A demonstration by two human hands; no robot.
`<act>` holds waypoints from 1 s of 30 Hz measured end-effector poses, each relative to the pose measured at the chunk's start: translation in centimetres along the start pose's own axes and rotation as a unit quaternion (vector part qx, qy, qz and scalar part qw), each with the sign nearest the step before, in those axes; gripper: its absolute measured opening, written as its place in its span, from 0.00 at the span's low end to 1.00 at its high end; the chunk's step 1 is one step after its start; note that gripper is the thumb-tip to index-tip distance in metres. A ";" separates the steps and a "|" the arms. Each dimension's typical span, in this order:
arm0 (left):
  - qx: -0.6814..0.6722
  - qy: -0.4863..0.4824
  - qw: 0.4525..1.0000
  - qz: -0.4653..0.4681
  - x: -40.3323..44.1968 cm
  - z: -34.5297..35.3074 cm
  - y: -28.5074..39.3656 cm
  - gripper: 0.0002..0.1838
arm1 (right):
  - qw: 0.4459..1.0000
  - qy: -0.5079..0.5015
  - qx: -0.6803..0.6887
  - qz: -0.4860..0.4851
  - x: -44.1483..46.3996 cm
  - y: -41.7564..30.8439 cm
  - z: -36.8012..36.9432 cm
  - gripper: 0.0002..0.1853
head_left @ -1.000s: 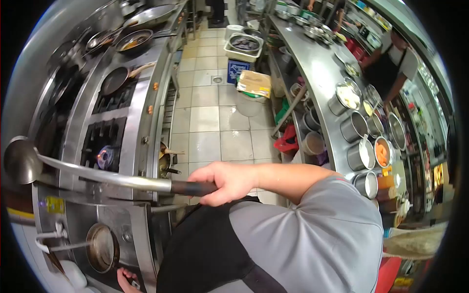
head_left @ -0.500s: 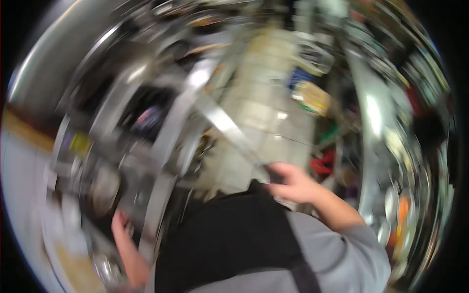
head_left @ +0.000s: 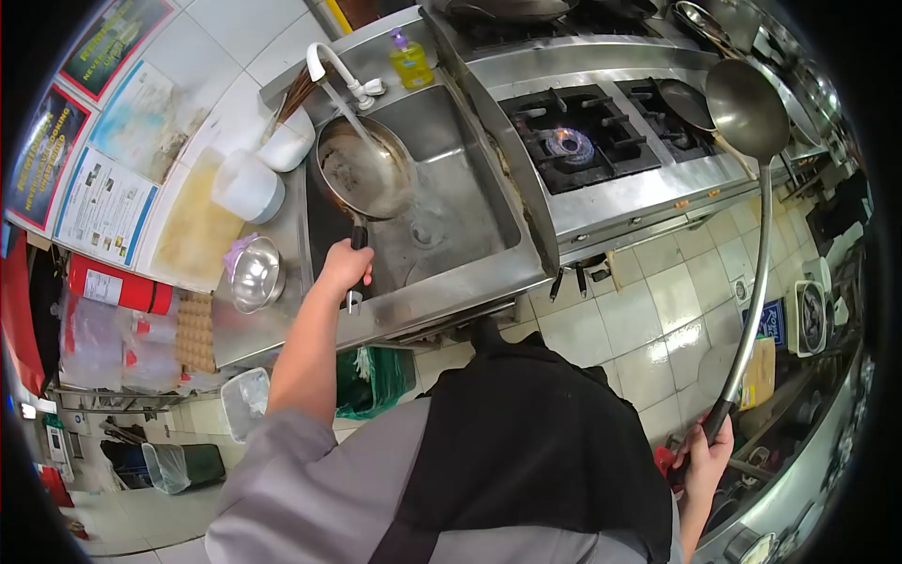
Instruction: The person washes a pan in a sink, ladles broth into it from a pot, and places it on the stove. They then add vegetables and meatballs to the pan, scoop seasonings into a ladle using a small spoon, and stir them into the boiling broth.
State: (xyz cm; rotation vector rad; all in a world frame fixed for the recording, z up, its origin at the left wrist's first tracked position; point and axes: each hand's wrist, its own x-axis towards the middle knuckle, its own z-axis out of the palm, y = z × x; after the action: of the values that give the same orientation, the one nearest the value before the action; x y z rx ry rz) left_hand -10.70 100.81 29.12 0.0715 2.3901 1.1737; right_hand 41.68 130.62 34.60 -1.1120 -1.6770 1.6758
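My left hand (head_left: 348,268) is closed around the black handle of a frying pan (head_left: 352,169). The pan is tilted over the left side of the steel sink (head_left: 470,202), and water runs into it from the white tap (head_left: 324,58). On the right, my right hand (head_left: 707,451) grips the dark handle end of a long steel ladle (head_left: 749,315). Its round bowl points away from me, in front of the stove's right edge in this view.
A gas stove (head_left: 587,141) has one burner lit, right of the sink. Yellow soap bottle (head_left: 411,61), white containers (head_left: 249,186) and a metal bowl (head_left: 256,274) stand around the sink. A green-lined bin (head_left: 376,381) sits below. At far right is a steel counter (head_left: 789,489).
My view has swung left, bringing the sink and stove to the middle, and is now sharp. The ladle has gone from pointing up-left to upright at the right. The pan now shows under running water.
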 end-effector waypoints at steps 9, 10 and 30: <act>0.327 0.121 0.915 0.205 -4.6 -3.2 -4.6 0.21 | 0.988 0.104 -0.104 -0.043 3.1 -0.7 2.8 0.06; 0.333 0.133 0.919 0.166 -5.5 -3.2 -4.5 0.22 | 0.964 0.137 -0.178 -0.142 4.6 2.5 1.7 0.07; 0.429 0.353 0.817 0.157 -7.6 -5.8 -5.0 0.24 | 0.971 0.159 -0.168 0.059 0.4 7.7 -1.7 0.18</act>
State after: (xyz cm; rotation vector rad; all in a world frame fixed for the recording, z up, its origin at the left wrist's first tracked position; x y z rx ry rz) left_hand -5.70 91.52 31.25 0.3916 3.5071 0.0807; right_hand 44.30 131.16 27.18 -1.5754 -1.7454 1.2184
